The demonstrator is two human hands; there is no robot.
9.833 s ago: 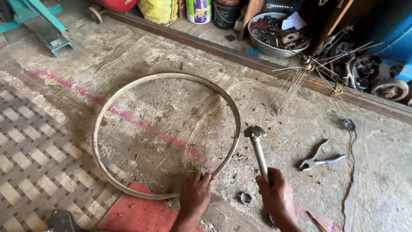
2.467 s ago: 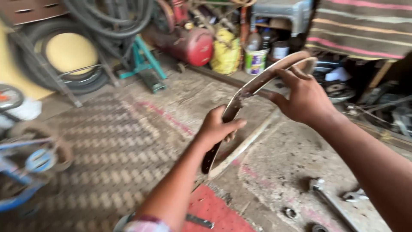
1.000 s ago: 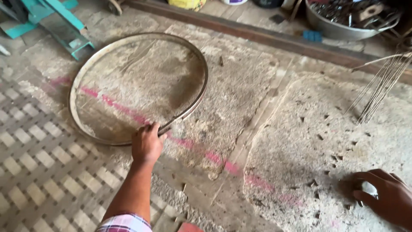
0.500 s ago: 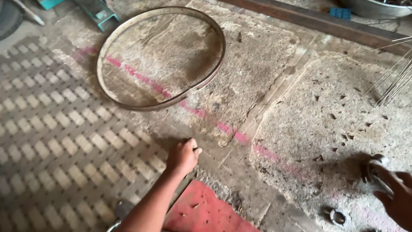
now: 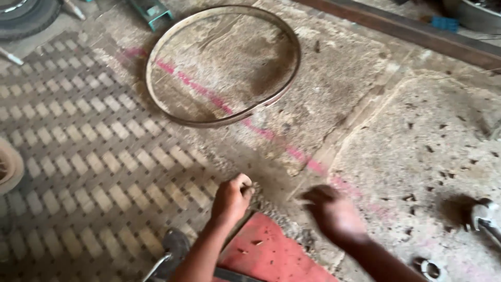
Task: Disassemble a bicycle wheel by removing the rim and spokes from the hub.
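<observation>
Round bare-metal wheel rim [image 5: 223, 65] lying flat on cracked concrete floor [image 5: 417, 136], crossing faded pink painted line [image 5: 271, 137]; neither hand touching it. Left hand [image 5: 231, 198] hovering well below rim, grip clenched into loose fist, nothing visible inside. Right hand [image 5: 334, 214] sitting below and right of rim, motion-blurred; grip state cannot be told. Red flat mat [image 5: 266, 256] lying below rim, between both forearms. Steel hammer head [image 5: 482, 214] resting far right of rim. Small metal ring [image 5: 430, 269] lying near it.
</observation>
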